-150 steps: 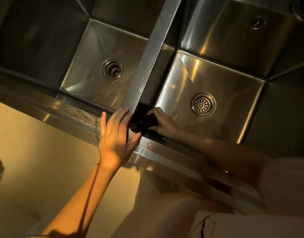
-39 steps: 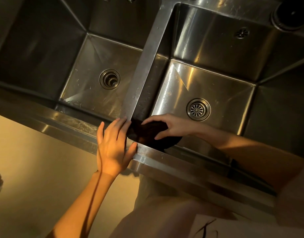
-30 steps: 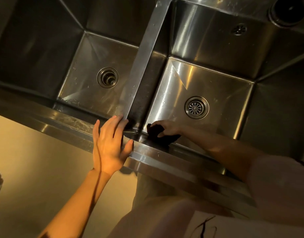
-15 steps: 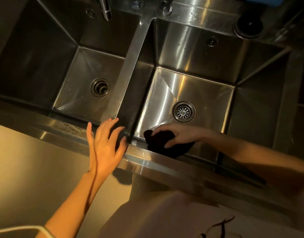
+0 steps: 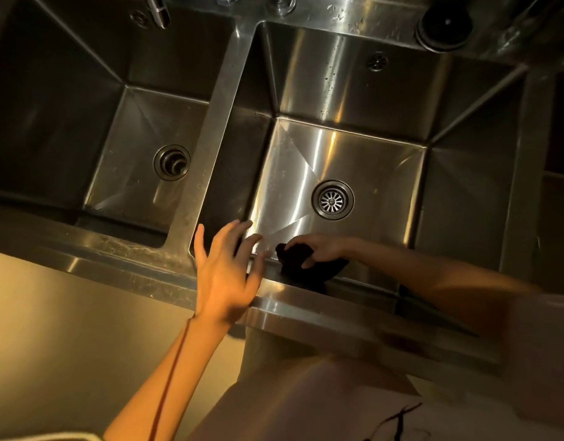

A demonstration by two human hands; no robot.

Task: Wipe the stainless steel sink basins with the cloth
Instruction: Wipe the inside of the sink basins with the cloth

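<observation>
Fingers of the person's right hand are clenching a dark, crumpled cloth and pressing it against the floor of the right-hand stainless steel basin, at the near edge where the floor is meeting the front wall. Just beyond that hand, a round slotted metal drain strainer is catching the light. To its left, the left hand is hovering open over the sink's front rim, fingers spread and gripping nothing, its fingertips reaching over the near left corner of the same basin. Further left of that hand, past the steel divider, the left-hand basin is sitting in shadow with its open round drain. Well beyond both hands, a chrome faucet spout is hanging over the left basin's back wall.
</observation>
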